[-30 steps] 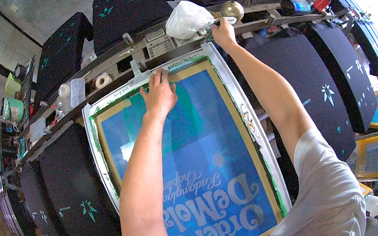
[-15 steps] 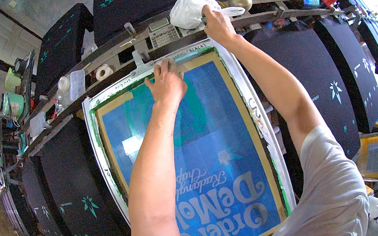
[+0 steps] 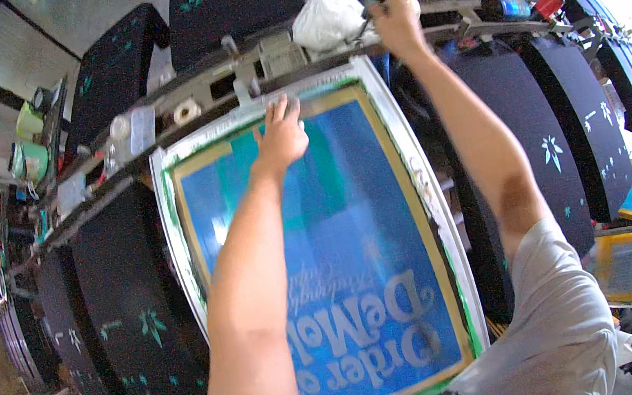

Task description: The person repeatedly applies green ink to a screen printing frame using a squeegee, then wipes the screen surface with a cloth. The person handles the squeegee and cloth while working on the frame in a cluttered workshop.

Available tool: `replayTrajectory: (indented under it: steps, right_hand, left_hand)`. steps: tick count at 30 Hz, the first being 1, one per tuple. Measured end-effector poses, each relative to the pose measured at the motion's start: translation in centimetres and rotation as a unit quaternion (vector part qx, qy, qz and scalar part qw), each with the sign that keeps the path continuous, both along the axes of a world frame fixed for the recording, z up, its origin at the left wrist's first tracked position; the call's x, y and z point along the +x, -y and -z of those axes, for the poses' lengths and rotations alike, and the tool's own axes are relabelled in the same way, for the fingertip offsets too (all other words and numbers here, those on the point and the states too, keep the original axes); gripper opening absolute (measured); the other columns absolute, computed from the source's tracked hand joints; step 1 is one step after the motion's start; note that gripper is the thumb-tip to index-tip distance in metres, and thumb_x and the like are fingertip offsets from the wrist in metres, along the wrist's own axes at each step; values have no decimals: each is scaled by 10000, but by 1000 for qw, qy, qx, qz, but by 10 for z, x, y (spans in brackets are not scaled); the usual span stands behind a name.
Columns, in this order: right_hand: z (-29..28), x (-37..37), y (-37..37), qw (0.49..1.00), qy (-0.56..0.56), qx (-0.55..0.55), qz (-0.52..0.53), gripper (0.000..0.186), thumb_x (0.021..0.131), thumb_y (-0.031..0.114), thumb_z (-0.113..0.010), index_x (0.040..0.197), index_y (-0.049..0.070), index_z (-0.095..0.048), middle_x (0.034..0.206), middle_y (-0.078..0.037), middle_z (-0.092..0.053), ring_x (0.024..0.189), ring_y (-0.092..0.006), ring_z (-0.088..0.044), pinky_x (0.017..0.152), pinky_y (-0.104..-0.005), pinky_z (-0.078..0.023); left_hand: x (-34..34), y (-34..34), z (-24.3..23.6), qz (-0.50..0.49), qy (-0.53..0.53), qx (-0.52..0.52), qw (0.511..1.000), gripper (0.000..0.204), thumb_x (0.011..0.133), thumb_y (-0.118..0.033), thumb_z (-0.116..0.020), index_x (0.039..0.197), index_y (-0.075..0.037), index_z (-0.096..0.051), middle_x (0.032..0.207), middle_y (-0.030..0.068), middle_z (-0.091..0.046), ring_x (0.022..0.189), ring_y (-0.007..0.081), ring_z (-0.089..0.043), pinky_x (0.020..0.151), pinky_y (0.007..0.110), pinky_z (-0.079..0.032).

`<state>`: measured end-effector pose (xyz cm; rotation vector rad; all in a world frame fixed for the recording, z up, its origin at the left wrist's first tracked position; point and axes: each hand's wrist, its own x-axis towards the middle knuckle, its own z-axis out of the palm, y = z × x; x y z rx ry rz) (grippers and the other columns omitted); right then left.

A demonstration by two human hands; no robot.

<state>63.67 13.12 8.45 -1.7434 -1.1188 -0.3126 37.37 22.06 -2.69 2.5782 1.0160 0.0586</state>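
1. One blue-mesh silkscreen (image 3: pixel 371 189) lies btwn black leaf-print panels (image 3: pixel 516 166)
2. L hand (image 3: pixel 282 141) at its far end, fingers slightly spread
3. R hand (image 3: pixel 397 22) by white plastic bag (image 3: pixel 328 20), fingers bent near small dark item (image 3: pixel 377 0); blurred, can't tell if pinched

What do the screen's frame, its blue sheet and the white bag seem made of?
Frame: metal or painted wood, unclear which; whitish, with green smears. Blue sheet: likely taut fine mesh; smooth, faintly shiny, though no weave resolves. White bag: probably thin plastic, judging by its bright, creased surface.
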Motion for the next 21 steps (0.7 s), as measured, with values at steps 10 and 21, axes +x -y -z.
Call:
replayTrajectory:
  steps: [10,21]
  right_hand:
    - [69,-112,348,920,-268,-264,-106,284,877,-27,-523,1142,45,-593,936,-14,-574,818,-103,-519,759,-277,-454]
    - [76,-279,515,866,-252,-425,78,221,958,112,-554,1151,14,-595,1072,-229,-642,1044,-401,-625,882,-444,-493]
  left_hand:
    - [-263,148,-20,-72,170,114,976,356,923,-41,-618,1279,-45,-619,1374,172,-528,1254,389,-503,1061,458,-404]
    - [-461,337,-15,-322,70,107,938,328,950,-101,-635,1262,-4,-605,1329,200,-480,1215,402,-503,1018,480,-425]
